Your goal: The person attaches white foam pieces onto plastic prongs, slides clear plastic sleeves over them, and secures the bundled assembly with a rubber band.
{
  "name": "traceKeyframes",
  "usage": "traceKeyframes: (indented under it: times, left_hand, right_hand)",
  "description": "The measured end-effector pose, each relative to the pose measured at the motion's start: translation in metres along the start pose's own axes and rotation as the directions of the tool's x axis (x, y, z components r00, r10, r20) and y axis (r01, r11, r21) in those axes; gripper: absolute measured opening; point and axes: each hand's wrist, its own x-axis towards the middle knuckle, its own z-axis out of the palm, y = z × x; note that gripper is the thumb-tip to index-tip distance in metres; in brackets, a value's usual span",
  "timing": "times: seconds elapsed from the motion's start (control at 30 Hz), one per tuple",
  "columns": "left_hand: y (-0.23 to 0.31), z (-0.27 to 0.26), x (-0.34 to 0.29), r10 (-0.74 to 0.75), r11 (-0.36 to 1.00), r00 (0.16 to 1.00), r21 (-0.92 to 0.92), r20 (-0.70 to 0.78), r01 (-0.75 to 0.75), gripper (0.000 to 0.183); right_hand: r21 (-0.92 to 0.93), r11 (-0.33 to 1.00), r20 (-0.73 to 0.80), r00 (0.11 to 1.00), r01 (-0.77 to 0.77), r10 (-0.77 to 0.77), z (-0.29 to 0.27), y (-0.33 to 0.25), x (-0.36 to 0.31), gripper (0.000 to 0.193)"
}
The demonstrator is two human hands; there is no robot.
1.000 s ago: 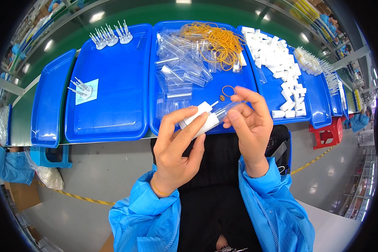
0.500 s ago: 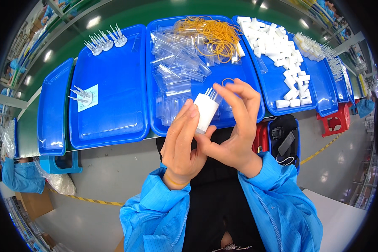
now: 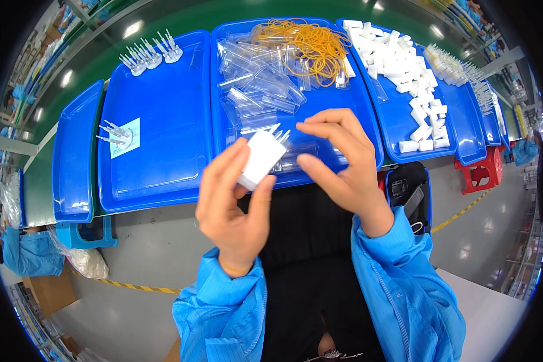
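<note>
My left hand is closed round a white oblong block, tilted up to the right. Several thin white rods stick out of its far end. My right hand is just right of the block, apart from it, with thumb and fingers spread and nothing visible between them. Beneath my hands, the middle blue tray holds clear plastic sleeves and a heap of yellow rubber bands. A yellowish band circles my left wrist.
The left blue tray bears clusters of thin rods on round bases, one on a pale paper. White blocks fill much of the right tray. Red and blue stools stand below the table.
My hands have parted: the left moved left and down with the block, and the right let go of it. A rubber band at my right fingertips no longer shows there.
</note>
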Motion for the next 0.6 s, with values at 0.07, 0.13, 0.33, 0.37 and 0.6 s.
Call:
traceKeyframes:
  times: [0.07, 0.13, 0.33, 0.37, 0.6]
  left_hand:
    - [-0.003, -0.006, 0.003, -0.075, 0.977, 0.997, -0.200, 0.001, 0.074, 0.040]
    - [-0.004, -0.012, 0.005, -0.050, 0.929, 0.999, -0.366, 0.022, 0.054, 0.036]
    - [-0.002, -0.008, -0.001, 0.027, 0.966, 0.999, -0.255, -0.025, -0.032, 0.028]
    - [-0.004, -0.007, -0.001, 0.095, 0.979, 0.995, -0.181, -0.018, -0.096, 0.027]
    - [-0.002, 0.002, -0.005, 0.229, 0.972, 0.973, -0.050, 0.007, -0.229, 0.022]
  right_hand:
    - [-0.175, 0.984, 0.022, 0.999, 0.031, -0.028, -0.001, 0.006, 0.000, 0.029]
    - [-0.293, 0.956, 0.190, 0.980, -0.002, 0.060, 0.001, 0.011, -0.004, 0.025]
    - [-0.132, 0.984, 0.186, 0.971, -0.124, 0.147, -0.008, 0.007, 0.002, 0.022]
    - [0.005, 0.992, 0.099, 0.987, -0.125, 0.124, -0.010, 0.009, 0.002, 0.021]
    - [0.657, 0.721, 0.179, 0.975, -0.219, 0.133, -0.010, -0.017, -0.002, 0.016]
